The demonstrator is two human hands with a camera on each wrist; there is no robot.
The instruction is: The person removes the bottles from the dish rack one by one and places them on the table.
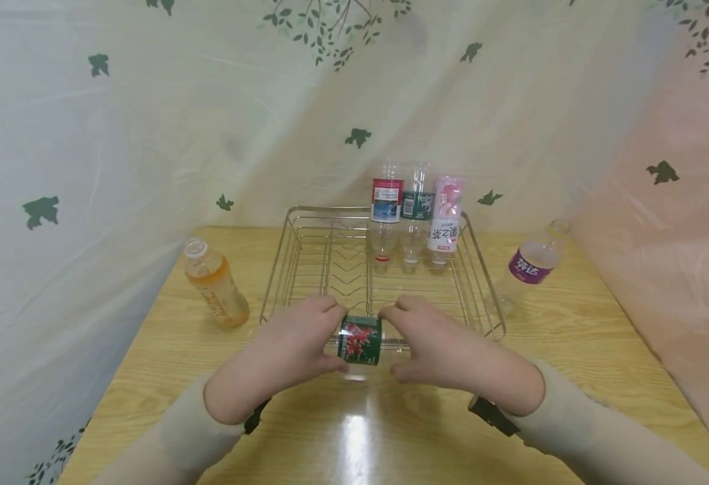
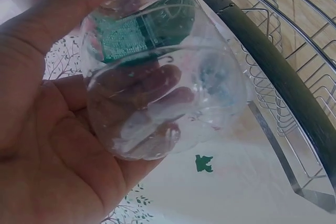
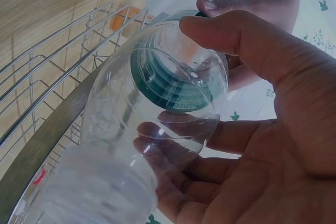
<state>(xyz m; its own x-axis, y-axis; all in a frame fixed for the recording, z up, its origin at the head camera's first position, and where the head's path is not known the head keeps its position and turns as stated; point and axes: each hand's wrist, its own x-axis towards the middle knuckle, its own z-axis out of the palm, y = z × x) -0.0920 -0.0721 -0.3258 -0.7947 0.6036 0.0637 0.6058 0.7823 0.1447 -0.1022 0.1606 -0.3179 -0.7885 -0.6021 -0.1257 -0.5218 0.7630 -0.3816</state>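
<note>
A clear plastic bottle (image 1: 360,340) with a dark green label printed in red is held sideways over the front edge of the wire rack (image 1: 274,269). My left hand (image 1: 298,340) grips its base end, thumb on the near side. Around the shoulder end curls my right hand (image 1: 435,343). In the left wrist view the bottle's clear ridged base (image 2: 168,103) shows the fingers behind it. The neck (image 3: 100,187) points toward the camera in the right wrist view.
Three bottles lean neck-down at the rack's back right: one red-labelled (image 1: 387,201), one green-labelled (image 1: 417,205), one pink-and-white (image 1: 446,212). An orange-tinted bottle (image 1: 216,286) stands left of the rack. A purple-labelled bottle (image 1: 530,263) is on the right. A patterned sheet (image 1: 306,121) hangs behind the table.
</note>
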